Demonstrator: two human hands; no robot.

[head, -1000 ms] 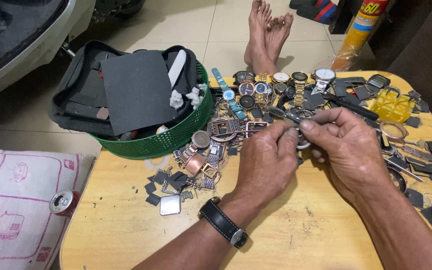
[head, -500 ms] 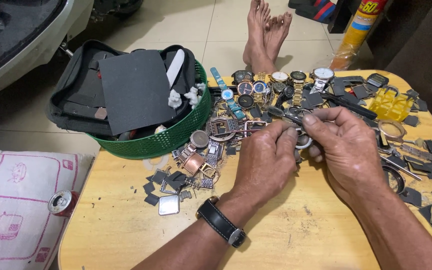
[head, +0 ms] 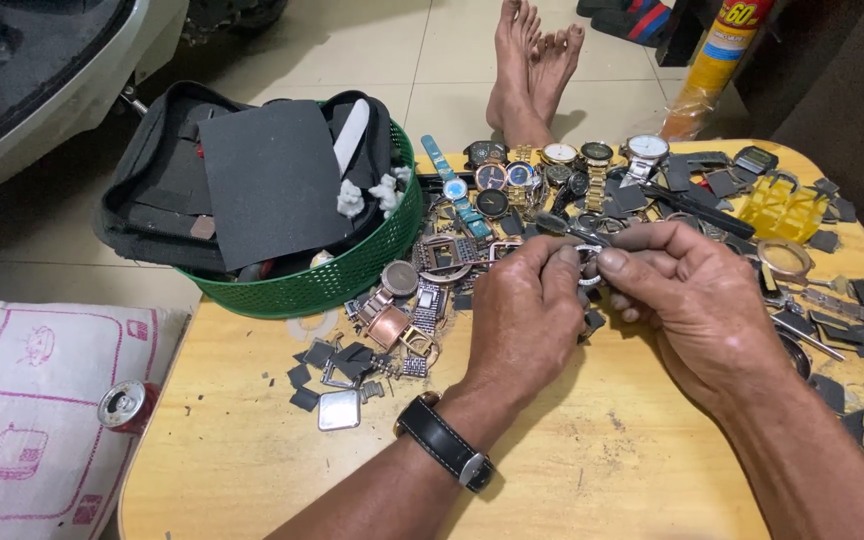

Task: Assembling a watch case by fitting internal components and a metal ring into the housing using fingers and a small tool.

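Both of my hands meet over the middle of a round wooden table (head: 282, 460). My left hand (head: 524, 318), with a black wristwatch (head: 445, 452) on its wrist, pinches a small silver watch part (head: 588, 263) from the left. My right hand (head: 697, 300) grips the same part from the right with thumb and fingers. The part is mostly hidden between the fingertips. Just behind the hands lies a heap of wristwatches (head: 542, 180), and loose watch cases and bands (head: 402, 310) lie to the left.
A green plastic basket (head: 352, 270) holding a black pouch and dark sheets sits at the table's back left. A yellow plastic holder (head: 778, 210) and dark scraps are at the right. A drink can (head: 124, 404), a patterned cushion (head: 22, 420) and someone's bare feet (head: 532, 60) are beyond the table.
The hands have stayed in the same spot; the fingers have shifted slightly around the small part. Nothing else moved.
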